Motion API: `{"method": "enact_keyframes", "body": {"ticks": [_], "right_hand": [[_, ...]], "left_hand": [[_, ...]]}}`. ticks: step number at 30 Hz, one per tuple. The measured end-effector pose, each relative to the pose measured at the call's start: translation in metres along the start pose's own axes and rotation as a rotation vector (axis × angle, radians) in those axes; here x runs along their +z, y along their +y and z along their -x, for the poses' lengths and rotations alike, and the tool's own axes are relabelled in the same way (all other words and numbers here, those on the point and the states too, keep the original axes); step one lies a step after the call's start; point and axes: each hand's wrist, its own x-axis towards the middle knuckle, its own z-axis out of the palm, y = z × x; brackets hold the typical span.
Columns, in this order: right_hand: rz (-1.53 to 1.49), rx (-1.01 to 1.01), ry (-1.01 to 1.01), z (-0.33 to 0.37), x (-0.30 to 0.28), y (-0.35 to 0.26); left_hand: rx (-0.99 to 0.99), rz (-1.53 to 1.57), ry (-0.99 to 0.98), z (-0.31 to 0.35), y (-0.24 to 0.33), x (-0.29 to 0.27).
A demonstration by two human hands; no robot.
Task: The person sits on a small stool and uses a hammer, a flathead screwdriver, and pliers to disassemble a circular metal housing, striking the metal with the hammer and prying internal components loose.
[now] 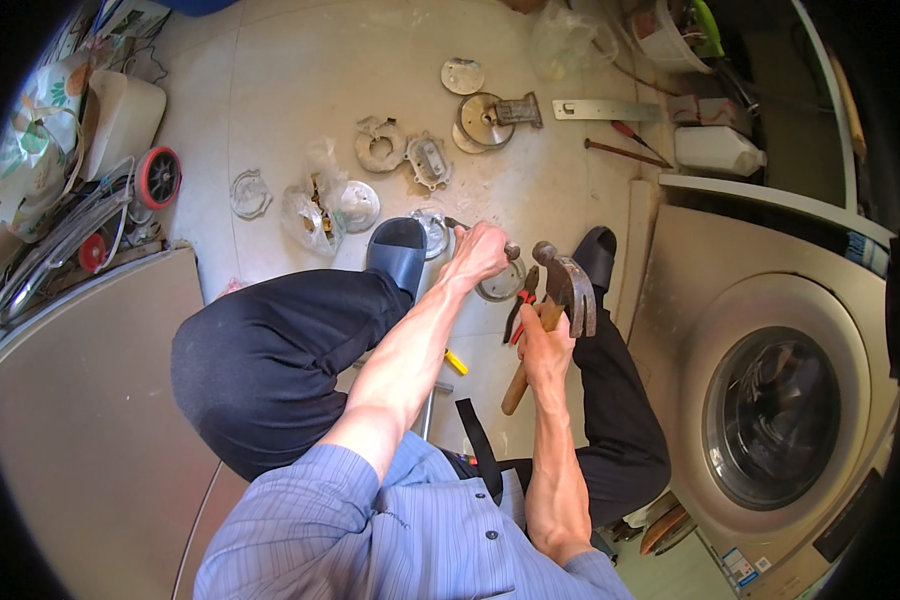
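My left hand [480, 252] is closed round a chisel-like metal bar [513, 251]; its blunt end sticks out toward the right. The bar's other end slants over a round silvery metal part [433, 236] on the floor, partly hidden by my hand and slipper. My right hand [547, 348] grips a claw hammer [570, 290] by its wooden handle, the head raised beside the bar's blunt end and apart from it. Below the bar lies a metal disc [500, 282]. Red-and-black pliers [521, 308] rest between my hands, and a yellow-handled tool [456, 362] lies nearer me.
Several metal castings [428, 162] and discs lie ahead on the tiled floor, near a clear plastic bag [313, 215] of brass-coloured pieces. A metal strip [605, 110] and long tools lie farther right. A front-loading washing machine [770, 400] stands right; a large panel [90, 420] stands left.
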Motion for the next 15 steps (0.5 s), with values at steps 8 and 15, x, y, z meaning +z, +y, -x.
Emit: {"method": "enact_keyframes", "body": {"ticks": [8,15], "right_hand": [[0.007,-0.030,0.009,-0.001,-0.002,0.001],[-0.074,0.004,0.015,0.000,-0.005,-0.006]], "left_hand": [[0.026,-0.166,-0.048,-0.002,-0.003,0.005],[0.037,-0.151,-0.044,-0.002,-0.004,0.004]]}}
